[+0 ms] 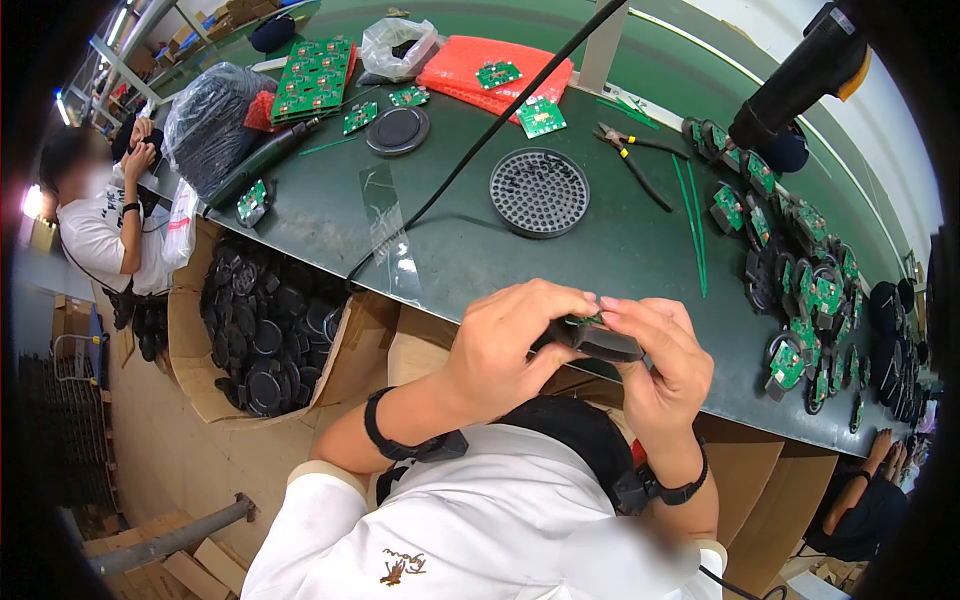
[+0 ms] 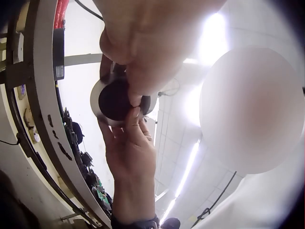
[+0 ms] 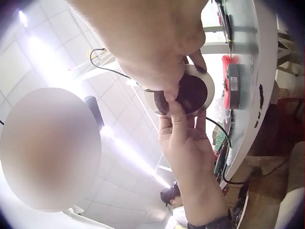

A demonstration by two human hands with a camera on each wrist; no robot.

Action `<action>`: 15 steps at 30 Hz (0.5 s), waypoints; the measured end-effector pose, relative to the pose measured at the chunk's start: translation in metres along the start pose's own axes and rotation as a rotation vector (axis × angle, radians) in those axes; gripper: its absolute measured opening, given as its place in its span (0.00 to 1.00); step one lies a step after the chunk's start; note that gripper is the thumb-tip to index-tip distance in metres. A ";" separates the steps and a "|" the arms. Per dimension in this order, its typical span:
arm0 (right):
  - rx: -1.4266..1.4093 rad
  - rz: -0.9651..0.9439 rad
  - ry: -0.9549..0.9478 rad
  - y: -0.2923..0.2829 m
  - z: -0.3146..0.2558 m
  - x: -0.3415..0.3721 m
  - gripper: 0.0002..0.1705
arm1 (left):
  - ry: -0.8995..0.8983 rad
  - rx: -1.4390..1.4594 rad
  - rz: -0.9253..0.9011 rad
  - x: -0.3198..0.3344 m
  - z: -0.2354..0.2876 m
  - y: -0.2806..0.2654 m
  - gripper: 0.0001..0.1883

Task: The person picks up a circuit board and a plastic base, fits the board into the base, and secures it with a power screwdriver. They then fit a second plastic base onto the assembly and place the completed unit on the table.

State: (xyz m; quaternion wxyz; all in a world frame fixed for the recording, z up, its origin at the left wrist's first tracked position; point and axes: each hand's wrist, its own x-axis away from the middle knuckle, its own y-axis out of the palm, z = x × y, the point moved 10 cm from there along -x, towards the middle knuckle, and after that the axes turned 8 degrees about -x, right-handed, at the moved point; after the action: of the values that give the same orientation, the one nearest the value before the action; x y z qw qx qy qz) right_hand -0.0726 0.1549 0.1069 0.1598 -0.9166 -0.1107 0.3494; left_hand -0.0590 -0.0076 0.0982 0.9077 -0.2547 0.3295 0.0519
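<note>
Both hands hold a round black plastic housing [image 1: 608, 346] in front of the chest, above the table's near edge. My left hand [image 1: 512, 335] grips its left side, with the thumb underneath. On the other side my right hand [image 1: 660, 365] grips it between thumb and fingers. A bit of green circuit board [image 1: 584, 320] shows at its top, near where the fingertips meet. The left wrist view shows the housing's round face [image 2: 113, 101], dark in the middle with a lighter rim. Thumbs of both hands meet at the edge of that face in the right wrist view.
On the green table [image 1: 450, 255] stand a perforated round dish [image 1: 540, 192] with small black parts, pliers [image 1: 635, 165] and a black disc [image 1: 397, 130]. Many housings with boards [image 1: 800, 290] crowd the right. An electric screwdriver [image 1: 800, 75] hangs above. A carton [image 1: 190, 350] of black housings stands left.
</note>
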 end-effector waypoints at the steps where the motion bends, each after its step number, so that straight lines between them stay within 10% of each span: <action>1: 0.015 0.002 -0.005 -0.001 0.001 0.000 0.27 | 0.025 0.046 -0.016 -0.002 0.002 0.000 0.18; 15: 0.143 -0.044 -0.242 -0.008 -0.048 0.018 0.22 | 0.532 -0.020 0.111 0.029 0.054 -0.020 0.11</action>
State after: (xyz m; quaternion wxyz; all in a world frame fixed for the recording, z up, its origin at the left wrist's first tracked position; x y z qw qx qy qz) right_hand -0.0275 0.1582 0.1326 0.2178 -0.8514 -0.1238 0.4608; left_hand -0.0001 -0.0007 0.1236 0.7825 -0.2499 0.5692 0.0359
